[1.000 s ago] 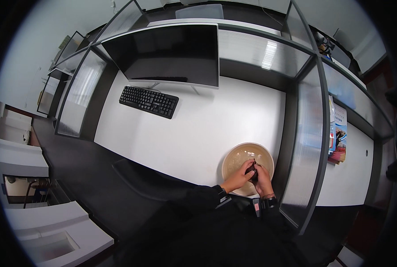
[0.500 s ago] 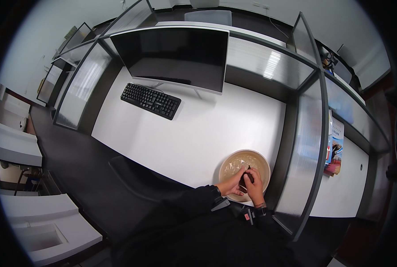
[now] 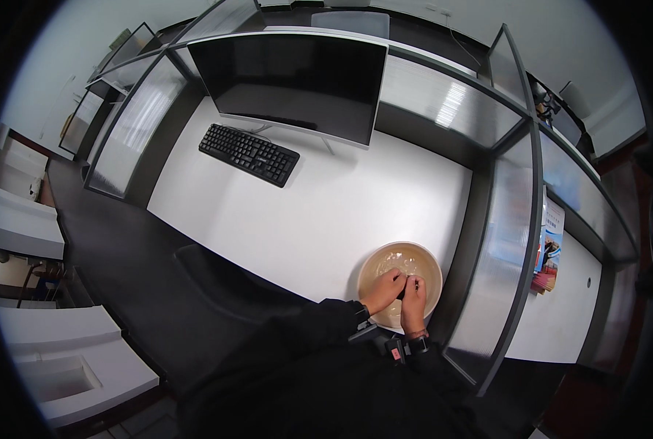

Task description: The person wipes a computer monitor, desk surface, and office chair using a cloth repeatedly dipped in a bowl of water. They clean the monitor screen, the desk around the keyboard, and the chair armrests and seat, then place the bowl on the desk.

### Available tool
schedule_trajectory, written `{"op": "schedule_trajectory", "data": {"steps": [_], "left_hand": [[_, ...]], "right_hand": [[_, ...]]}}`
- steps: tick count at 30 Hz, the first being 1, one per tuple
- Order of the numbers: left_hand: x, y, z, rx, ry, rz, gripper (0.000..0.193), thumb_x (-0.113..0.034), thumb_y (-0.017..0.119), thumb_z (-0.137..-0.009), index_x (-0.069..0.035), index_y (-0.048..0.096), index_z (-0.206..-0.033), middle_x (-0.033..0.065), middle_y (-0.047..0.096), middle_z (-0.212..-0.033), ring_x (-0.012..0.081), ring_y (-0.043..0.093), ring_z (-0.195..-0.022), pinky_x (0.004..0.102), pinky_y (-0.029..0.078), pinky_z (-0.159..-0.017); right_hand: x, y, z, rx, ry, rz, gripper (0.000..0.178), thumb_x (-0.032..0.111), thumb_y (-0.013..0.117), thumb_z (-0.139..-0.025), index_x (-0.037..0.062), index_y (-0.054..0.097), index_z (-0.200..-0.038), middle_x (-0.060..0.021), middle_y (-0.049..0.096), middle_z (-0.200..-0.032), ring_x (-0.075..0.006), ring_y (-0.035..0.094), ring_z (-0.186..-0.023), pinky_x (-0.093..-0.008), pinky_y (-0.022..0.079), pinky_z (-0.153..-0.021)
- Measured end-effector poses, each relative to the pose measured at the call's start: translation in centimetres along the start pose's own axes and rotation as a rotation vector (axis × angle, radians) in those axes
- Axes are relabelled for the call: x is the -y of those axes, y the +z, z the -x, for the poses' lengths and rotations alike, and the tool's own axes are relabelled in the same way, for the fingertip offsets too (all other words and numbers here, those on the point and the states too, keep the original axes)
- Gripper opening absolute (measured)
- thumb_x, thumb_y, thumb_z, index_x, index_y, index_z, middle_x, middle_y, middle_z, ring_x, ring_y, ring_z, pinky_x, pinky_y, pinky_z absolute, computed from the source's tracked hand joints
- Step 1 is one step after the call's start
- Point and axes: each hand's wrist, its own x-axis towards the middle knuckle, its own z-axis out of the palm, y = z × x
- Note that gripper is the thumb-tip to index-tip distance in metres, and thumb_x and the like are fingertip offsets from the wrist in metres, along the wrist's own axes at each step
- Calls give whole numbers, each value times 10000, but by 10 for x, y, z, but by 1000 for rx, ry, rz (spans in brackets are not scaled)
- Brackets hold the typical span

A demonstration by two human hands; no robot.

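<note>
Holding a small dark item (image 3: 402, 294) between bent fingertips, you have your left hand (image 3: 383, 293) and right hand (image 3: 413, 304) drawn narrow and side by side over a round beige basin (image 3: 435, 282). Your fingers hide most of that item, so its exact kind cannot be told from this view. To handle it well, pinch it from both sides with even pressure, use small finger movements, and stay low over the middle of the basin so that anything loose lands inside. Mind your black wristbands (image 3: 417, 344), which sit close to the near rim; resting weight there could tip the basin.

The basin stands at the near right of the white desk (image 3: 326, 227), close to the front edge, so avoid pulling it toward you. Just to the right, the ribbed translucent partition (image 3: 496, 227) limits how far your right elbow can swing. Your open room lies to the left and on the far side of the basin. Farther left, a black keyboard (image 3: 249, 154) lies well apart from your hands, and beyond it the dark-screened monitor (image 3: 290, 80) stands at the far side.
</note>
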Motion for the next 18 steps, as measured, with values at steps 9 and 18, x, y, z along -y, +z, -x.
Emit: {"op": "schedule_trajectory", "data": {"steps": [9,18], "left_hand": [[-29,-3,7,-112,238,-348,254,-272,566,-799,-34,584,-714,174,573,-619,323,563,-549,396,424,-500],[-13,-1,7,-96,644,-501,220,-218,598,-744,-63,551,-594,155,543,-535,338,546,-470,422,430,-438]], "right_hand": [[0,-6,-4,45,367,-558,228,232,420,-964,49,545,-1014,-66,589,-957,-169,584,-872,-299,497,-735],[-14,-21,-8,156,665,-641,216,255,472,-915,78,576,-980,-51,623,-889,-190,619,-789,-338,532,-671]]}}
